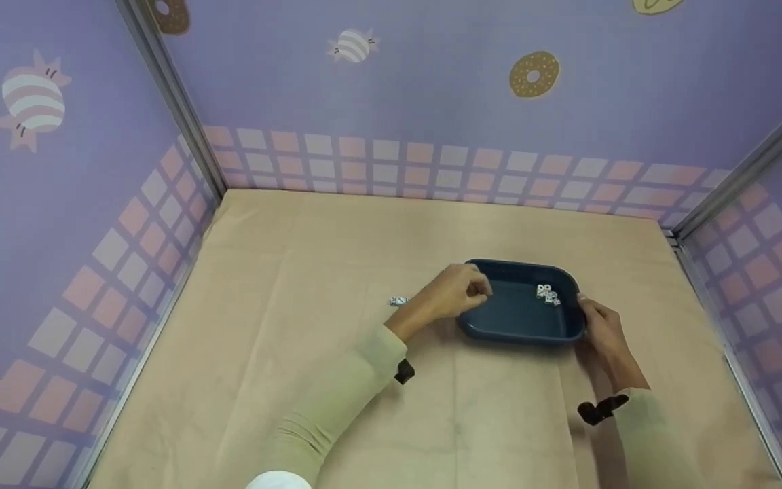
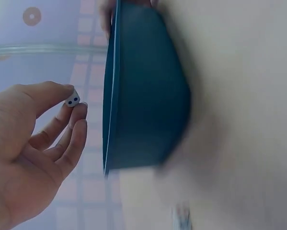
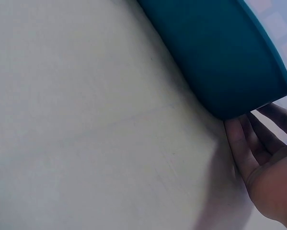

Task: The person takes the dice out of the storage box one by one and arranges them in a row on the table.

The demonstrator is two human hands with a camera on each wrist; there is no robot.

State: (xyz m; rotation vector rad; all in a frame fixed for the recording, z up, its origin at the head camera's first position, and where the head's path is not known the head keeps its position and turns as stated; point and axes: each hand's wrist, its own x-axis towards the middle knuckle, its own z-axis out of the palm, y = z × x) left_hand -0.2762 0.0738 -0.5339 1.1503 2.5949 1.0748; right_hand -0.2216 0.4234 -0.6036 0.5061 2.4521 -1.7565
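Note:
Between thumb and fingertips, my left hand (image 1: 455, 291) pinches a white die (image 2: 73, 99) with dark pips, which shows clearly in the left wrist view. That hand is over the left end of a dark blue rectangular tray (image 1: 513, 335). At the tray's opposite end my right hand (image 1: 605, 329) grips the wall, thumb at the rim and fingers against the outside, as the right wrist view shows. Several white dice (image 1: 548, 294) lie clustered inside the tray, toward its right side. A few more dice (image 1: 399, 301) sit on the cloth left of the tray, partly behind the left forearm.
A beige cloth (image 1: 337, 238) with creases covers the table. Purple panels (image 1: 425, 88) with sweets and checks printed on them enclose it at the back and both sides, with metal posts (image 1: 177, 102) at the corners.

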